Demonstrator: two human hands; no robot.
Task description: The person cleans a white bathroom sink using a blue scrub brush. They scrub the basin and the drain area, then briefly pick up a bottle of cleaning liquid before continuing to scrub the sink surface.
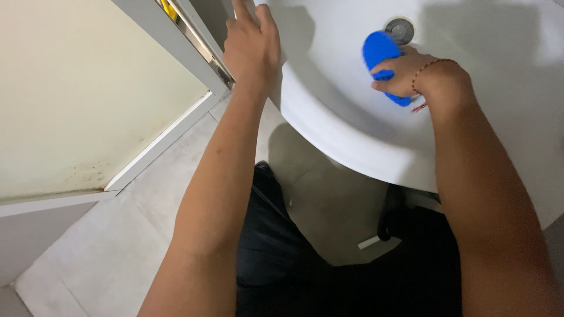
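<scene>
**Wiping the basin, cloth close to the drain**

Nearest to me, at the bottom of the view, I see dark trousers over a pale tiled floor point(88, 258), with both bare forearms reaching up and away from the camera. To the left stands a cream door point(76, 88) in a grey frame, its lower edge speckled with dark marks.

Further out, my left hand point(251, 44) lies flat on the near-left rim of the white sink point(346, 135), fingers stretched out and holding nothing; I read it as a brace. My right hand point(405, 73), a thin red thread round the wrist, is closed in a fist around a blue cloth point(379, 50), which bulges out above the knuckles and shows again below the palm. The cloth presses on the inside of the basin, just beside the round metal drain point(400, 29) at the far end.

I judge the step in hand to be scrubbing the bowl. The next stroke calls for steady downward pressure and a sweep around the drain ring, keeping the cloth bunched so it does not slip out of the fist.
</scene>
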